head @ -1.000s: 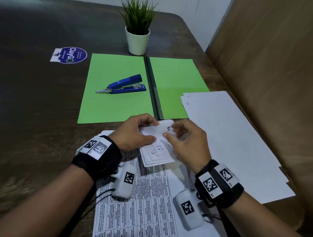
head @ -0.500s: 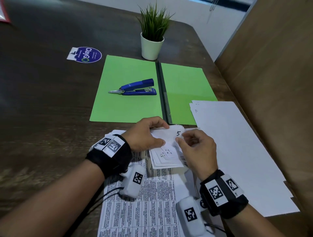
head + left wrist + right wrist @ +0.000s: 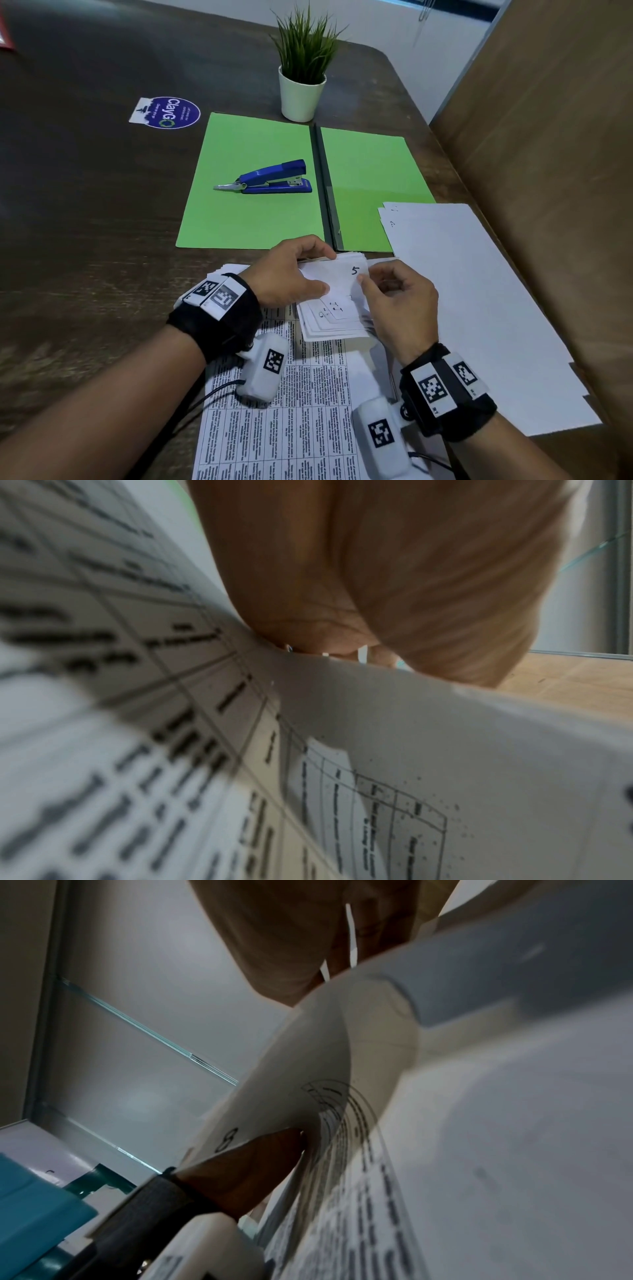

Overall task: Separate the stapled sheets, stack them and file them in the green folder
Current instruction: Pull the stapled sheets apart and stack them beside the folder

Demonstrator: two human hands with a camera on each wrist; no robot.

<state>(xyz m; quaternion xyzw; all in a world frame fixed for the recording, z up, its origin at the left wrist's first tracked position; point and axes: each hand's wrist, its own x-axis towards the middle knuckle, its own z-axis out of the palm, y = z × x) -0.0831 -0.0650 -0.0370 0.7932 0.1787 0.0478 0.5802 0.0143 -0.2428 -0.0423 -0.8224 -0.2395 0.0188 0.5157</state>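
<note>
The stapled sheets (image 3: 334, 308) lie near the table's front edge with their top corners folded back, the top flap marked 5. My left hand (image 3: 291, 270) grips the folded corners from the left, thumb on top. My right hand (image 3: 390, 294) pinches the flap's right edge beside the 5. The green folder (image 3: 253, 178) lies open beyond them. Both wrist views show only palms and curved printed paper (image 3: 171, 723) (image 3: 479, 1123) up close; the fingertips are hidden.
A blue stapler (image 3: 270, 178) rests on the folder's left leaf. Loose white sheets (image 3: 479, 291) are stacked on the right, overlapping the folder's right leaf. A potted plant (image 3: 301, 78) stands behind the folder, a round sticker (image 3: 168, 113) at left. A wooden panel (image 3: 548, 171) borders the right side.
The head view has shifted, so everything sits further right and lower in frame. Both hands keep the same hold on the folded corners; the right fingers shifted slightly on the flap.
</note>
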